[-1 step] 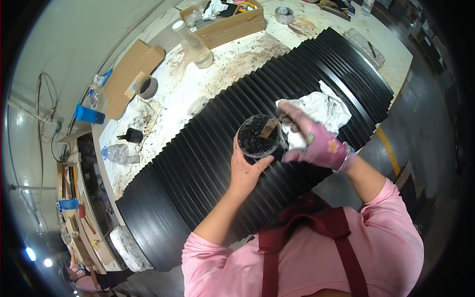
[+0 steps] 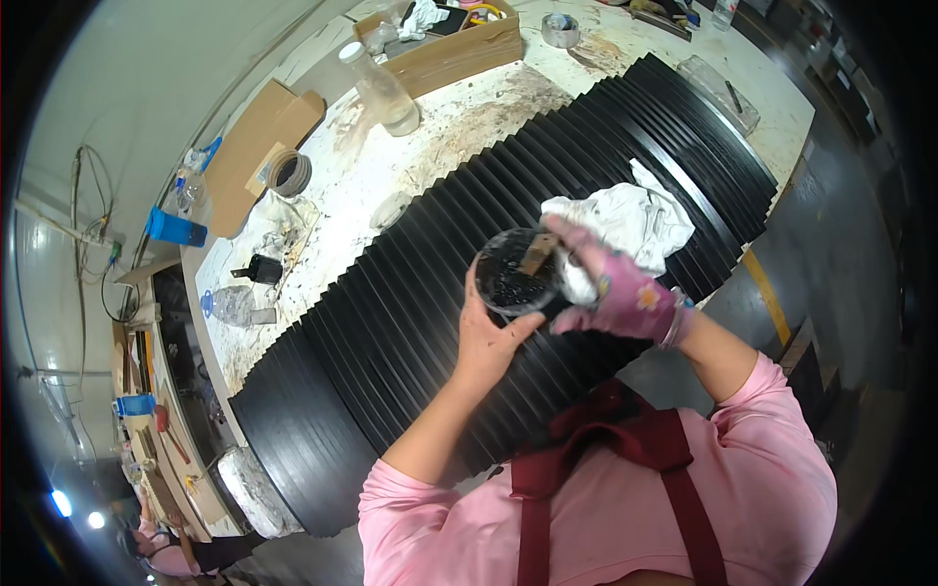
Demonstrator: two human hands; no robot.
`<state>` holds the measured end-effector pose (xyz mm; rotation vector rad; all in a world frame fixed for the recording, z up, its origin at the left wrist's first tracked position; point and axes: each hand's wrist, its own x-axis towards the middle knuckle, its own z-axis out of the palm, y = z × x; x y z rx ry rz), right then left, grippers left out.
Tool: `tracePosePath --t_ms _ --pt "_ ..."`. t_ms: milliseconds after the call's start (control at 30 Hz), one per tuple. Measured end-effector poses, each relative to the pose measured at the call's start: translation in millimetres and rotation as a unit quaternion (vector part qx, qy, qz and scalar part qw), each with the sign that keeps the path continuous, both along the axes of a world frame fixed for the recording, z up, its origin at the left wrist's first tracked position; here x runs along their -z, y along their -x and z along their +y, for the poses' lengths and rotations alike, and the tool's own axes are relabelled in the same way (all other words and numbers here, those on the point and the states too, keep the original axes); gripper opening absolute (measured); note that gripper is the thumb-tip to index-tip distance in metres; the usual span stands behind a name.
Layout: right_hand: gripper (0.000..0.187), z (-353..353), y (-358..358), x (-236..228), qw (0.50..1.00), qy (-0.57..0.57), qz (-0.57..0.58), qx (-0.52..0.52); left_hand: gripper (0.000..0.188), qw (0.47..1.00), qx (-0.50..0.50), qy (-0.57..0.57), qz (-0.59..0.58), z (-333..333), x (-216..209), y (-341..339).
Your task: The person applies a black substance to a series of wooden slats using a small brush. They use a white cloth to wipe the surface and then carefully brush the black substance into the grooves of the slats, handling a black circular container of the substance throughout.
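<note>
My bare left hand (image 2: pixel 488 332) is wrapped round a clear round tub (image 2: pixel 482 276) of black, glossy paste. A flat brown spatula-like strip (image 2: pixel 536 254) stands tilted in the paste. My right hand (image 2: pixel 618 293), in a pink floral glove, curves at the tub's right side with a white wad (image 2: pixel 578 281) between thumb and fingers; its fingertips are blurred. Under both hands lies a large black ribbed bellows tube (image 2: pixel 410 283), slanting across the table. A crumpled white cloth (image 2: pixel 635 223) rests on the tube just beyond my right hand.
The stained white table (image 2: pixel 459 112) holds a clear bottle (image 2: pixel 386 93), a cardboard box (image 2: pixel 454 59) of odds and ends, an open jar (image 2: pixel 290 174) and a lying plastic bottle (image 2: pixel 234 305). A blue cup (image 2: pixel 176 227) stands at the left edge. Another person (image 2: pixel 171 547) is at lower left.
My right hand has shifted slightly left and down against the tub, its fingers curling closer. The tub has tipped and moved a little to the right in my left hand.
</note>
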<state>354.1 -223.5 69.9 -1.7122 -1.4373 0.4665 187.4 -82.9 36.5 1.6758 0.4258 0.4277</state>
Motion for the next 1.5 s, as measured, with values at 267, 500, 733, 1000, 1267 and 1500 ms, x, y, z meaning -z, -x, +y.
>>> tracePosePath --t_ms 267,500,733,1000,1267,1500 --pt "0.112 -6 19 33 0.912 -0.062 0.405 0.031 0.06 0.984 0.11 -0.114 0.076 108 -20 -23" --pt "0.114 -8 30 42 0.954 -0.047 0.294 0.027 0.1 0.844 -0.066 -0.362 0.39 240 27 -78" --pt "0.107 -22 39 69 0.981 -0.01 0.189 0.042 0.085 0.809 -0.007 -0.33 0.487 271 64 -118" --pt "0.112 -16 34 57 0.98 -0.045 0.193 -0.002 0.067 0.953 -0.071 -0.049 0.291 284 67 -74" --pt "0.106 -4 39 42 0.978 0.01 0.203 0.05 0.048 0.95 -0.072 -0.299 0.054 138 -45 -50" --pt "0.097 6 53 38 0.997 0.029 0.058 0.039 0.083 0.899 0.084 -0.429 0.0 22 -54 -4"
